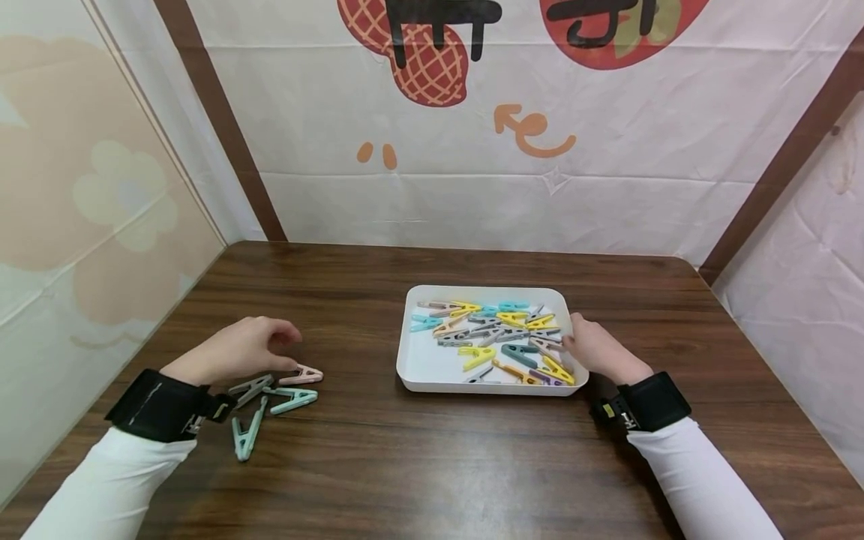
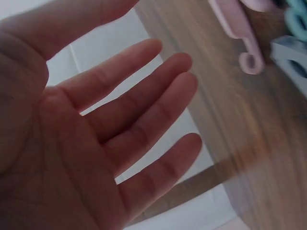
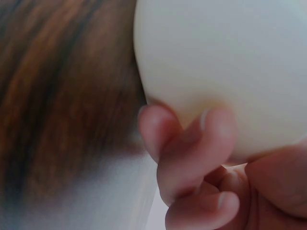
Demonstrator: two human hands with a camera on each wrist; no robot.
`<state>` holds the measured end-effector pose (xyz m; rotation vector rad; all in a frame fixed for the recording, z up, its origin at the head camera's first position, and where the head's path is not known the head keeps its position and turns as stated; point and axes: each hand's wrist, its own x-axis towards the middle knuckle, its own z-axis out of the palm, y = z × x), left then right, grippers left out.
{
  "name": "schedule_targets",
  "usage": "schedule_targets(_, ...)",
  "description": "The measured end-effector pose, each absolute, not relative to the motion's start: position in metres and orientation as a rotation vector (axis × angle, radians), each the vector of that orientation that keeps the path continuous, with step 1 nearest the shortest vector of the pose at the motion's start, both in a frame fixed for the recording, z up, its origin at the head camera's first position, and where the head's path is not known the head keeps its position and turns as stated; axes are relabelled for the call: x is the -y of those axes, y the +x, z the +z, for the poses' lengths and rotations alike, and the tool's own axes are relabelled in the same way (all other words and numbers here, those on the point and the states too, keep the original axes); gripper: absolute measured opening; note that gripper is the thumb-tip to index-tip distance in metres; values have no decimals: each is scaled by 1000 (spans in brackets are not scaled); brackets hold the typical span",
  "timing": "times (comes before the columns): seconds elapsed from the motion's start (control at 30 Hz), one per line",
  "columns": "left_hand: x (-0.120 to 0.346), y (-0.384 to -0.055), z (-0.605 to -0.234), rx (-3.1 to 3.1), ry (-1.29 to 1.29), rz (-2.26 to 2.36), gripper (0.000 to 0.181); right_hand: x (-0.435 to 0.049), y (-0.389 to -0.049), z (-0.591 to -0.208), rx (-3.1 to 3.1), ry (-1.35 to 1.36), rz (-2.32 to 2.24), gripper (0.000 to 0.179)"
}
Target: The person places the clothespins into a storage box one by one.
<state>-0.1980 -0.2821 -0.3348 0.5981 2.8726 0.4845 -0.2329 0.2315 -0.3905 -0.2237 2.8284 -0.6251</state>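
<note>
My left hand [image 1: 244, 349] hovers over the left part of the table beside a small pile of clothespins. Its fingers look spread and nearly straight in the left wrist view, and the palm [image 2: 62, 148] holds nothing. A pink clothespin [image 1: 304, 375] lies just below the fingertips, with a grey one [image 1: 251, 387] and mint-green clothespins [image 1: 294, 400] close by. At the right, my right hand [image 1: 599, 349] grips the right side of a white tray [image 1: 432, 385]. The right wrist view shows curled fingers [image 3: 201, 143] against the tray's wall. Many clothespins in several colours lie in the tray.
The brown wood-grain table [image 1: 378, 465] carries the tray right of centre and the small pile at left. Behind it hangs a white printed sheet [image 1: 304, 112], and more fabric walls stand at the left and right sides.
</note>
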Motion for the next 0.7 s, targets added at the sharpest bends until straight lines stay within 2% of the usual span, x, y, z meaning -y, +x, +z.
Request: schedule_targets(0.7,295,-198,-359,-2821,617,466,26,-232,-233,-391,-2823,-195,-637,43)
